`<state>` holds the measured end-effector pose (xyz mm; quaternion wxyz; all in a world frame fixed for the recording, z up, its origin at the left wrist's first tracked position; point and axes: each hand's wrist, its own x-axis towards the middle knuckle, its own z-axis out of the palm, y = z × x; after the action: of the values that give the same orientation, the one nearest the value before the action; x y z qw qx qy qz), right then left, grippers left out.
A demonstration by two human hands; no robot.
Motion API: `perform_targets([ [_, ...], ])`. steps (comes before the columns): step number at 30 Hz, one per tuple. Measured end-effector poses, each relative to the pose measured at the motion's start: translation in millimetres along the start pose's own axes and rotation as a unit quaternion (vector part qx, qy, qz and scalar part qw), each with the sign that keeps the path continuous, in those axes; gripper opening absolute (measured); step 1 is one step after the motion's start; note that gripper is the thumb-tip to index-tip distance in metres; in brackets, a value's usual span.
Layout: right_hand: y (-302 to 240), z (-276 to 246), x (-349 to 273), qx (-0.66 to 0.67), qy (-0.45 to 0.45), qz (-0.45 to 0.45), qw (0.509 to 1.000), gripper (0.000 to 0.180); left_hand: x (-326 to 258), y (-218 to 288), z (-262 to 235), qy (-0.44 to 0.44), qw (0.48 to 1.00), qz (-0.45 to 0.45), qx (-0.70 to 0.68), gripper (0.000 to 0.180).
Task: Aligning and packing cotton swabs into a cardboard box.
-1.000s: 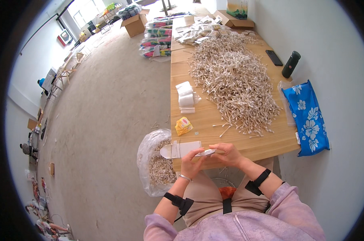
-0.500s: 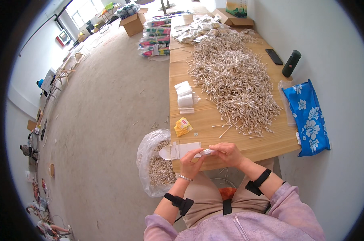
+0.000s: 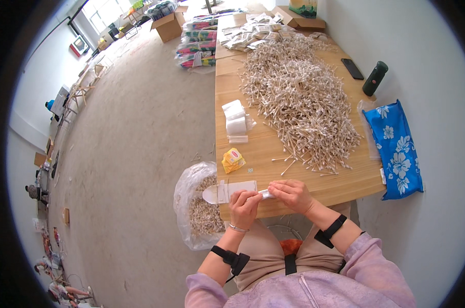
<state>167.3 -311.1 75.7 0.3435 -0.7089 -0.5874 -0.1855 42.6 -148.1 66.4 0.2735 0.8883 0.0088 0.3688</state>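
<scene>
Nothing had shifted since the earlier frames: we kept both hands pinched on a small white packet (image 3: 266,194) at the table's near edge, lower centre of the frame. Our left hand (image 3: 244,203) and right hand (image 3: 292,194) closed around its ends. Above lay the cotton swab pile (image 3: 300,97); left, a clear bag (image 3: 199,210).

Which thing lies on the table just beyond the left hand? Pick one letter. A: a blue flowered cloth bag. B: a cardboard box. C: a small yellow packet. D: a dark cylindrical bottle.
C: the small yellow packet lies on the table just past the left hand, while the dark bottle and blue flowered bag are off to the right side.
</scene>
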Motion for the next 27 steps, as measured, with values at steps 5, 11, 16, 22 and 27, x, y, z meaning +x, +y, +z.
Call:
perform_targets([
  [5, -0.6, -2.8, 0.1, -0.045, -0.003, -0.029, 0.999, 0.021, 0.4, 1.2, -2.6, -0.006, 0.998, 0.045, 0.054, 0.016],
  [11, -0.2, -5.7, 1.0, -0.017, -0.017, -0.017, 1.0, 0.02, 6.6, 13.6, -5.9, -0.017, 0.999, -0.03, 0.026, 0.018],
  [16, -10.2, -8.0, 13.0, 0.038, -0.008, 0.019, 0.999, 0.021, 6.7, 9.8, -6.9, -0.019, 1.0, -0.01, 0.002, 0.016],
  [22, -2.1, 2.5, -0.3, 0.023, -0.026, -0.002, 0.999, 0.026, 4.1, 7.5, -4.2, -0.024, 0.996, 0.053, 0.062, 0.017],
  [27, -9.1, -1.6, 2.4, -0.075, -0.008, -0.047, 0.996, 0.025, 0.2, 7.9, -5.8, -0.033, 0.986, 0.099, 0.131, 0.014],
])
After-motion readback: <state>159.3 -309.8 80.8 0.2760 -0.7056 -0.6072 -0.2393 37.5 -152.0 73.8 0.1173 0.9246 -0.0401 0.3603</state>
